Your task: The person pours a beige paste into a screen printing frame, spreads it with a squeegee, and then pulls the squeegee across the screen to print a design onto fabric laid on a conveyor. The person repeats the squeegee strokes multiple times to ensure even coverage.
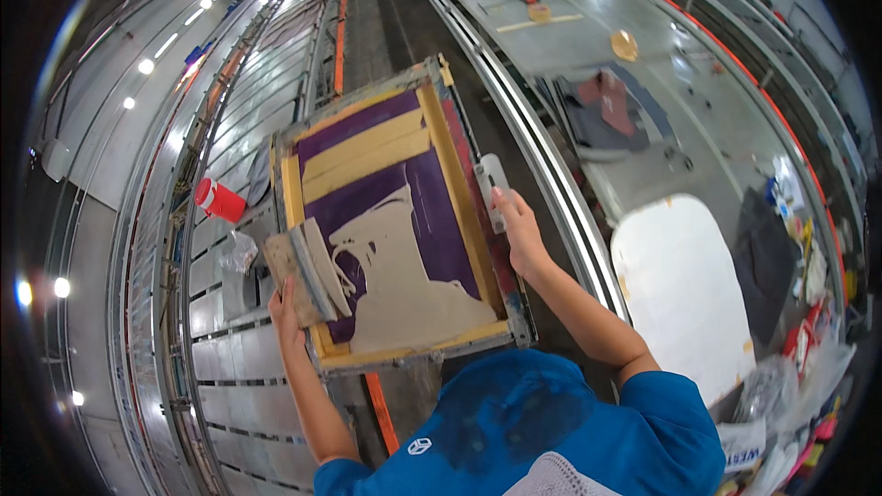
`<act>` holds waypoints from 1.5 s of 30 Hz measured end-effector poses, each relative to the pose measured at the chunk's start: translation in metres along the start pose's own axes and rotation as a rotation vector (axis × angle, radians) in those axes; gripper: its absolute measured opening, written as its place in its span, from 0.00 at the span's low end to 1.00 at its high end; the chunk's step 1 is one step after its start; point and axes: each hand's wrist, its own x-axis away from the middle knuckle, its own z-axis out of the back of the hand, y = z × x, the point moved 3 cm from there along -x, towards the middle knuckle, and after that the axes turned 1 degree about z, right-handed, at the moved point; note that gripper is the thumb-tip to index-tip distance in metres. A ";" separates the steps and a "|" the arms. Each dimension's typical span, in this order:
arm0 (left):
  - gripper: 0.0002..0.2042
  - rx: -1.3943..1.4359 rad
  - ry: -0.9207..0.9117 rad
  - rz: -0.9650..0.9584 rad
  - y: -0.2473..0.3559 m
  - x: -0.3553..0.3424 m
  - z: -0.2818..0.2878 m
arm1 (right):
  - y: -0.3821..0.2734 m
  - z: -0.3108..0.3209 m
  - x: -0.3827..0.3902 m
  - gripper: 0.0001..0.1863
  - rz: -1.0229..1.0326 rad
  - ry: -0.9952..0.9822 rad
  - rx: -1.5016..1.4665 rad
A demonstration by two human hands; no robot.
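Note:
My left hand [287, 310] is closed round the near end of a wooden squeegee [292, 277], its blade edge smeared with beige ink. The squeegee stands over the left side of a screen-printing frame [451, 174], whose inner borders are covered in yellow tape. Thick beige ink [400, 289] is spread over the near part of the purple mesh [443, 220]. At the frame's right edge, my right hand [520, 228] grips a flat, pale grey scraper-like piece [493, 191]; whether it is loose or fixed to the frame, I cannot tell.
On the left table stand a red jug [219, 200] and a clear plastic bag [241, 251]. A metal rail [524, 129] runs along the right table, which holds dark fabric pieces [602, 115], a white rounded board [682, 289], a tape roll [625, 46] and plastic bags [770, 390].

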 end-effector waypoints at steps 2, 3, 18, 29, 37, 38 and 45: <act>0.24 0.008 0.080 0.023 -0.007 -0.009 0.001 | 0.009 -0.012 -0.035 0.18 -0.009 -0.053 0.047; 0.24 0.027 0.108 0.032 -0.013 -0.015 0.005 | 0.012 -0.023 -0.053 0.19 -0.012 -0.063 0.064; 0.22 0.032 -0.012 -0.052 0.035 -0.303 -0.116 | 0.007 -0.075 -0.315 0.21 0.061 -0.034 -0.006; 0.25 0.036 -0.007 -0.061 0.051 -0.522 -0.221 | -0.007 -0.117 -0.527 0.26 0.257 0.022 0.092; 0.24 0.106 0.106 0.023 0.051 -0.591 -0.209 | -0.021 -0.183 -0.660 0.31 0.017 -0.257 0.200; 0.24 0.121 0.122 0.020 0.051 -0.602 -0.213 | -0.021 -0.191 -0.679 0.30 0.045 -0.261 0.216; 0.25 0.114 0.167 -0.033 0.063 -0.732 -0.247 | -0.038 -0.247 -0.830 0.27 0.063 -0.247 0.222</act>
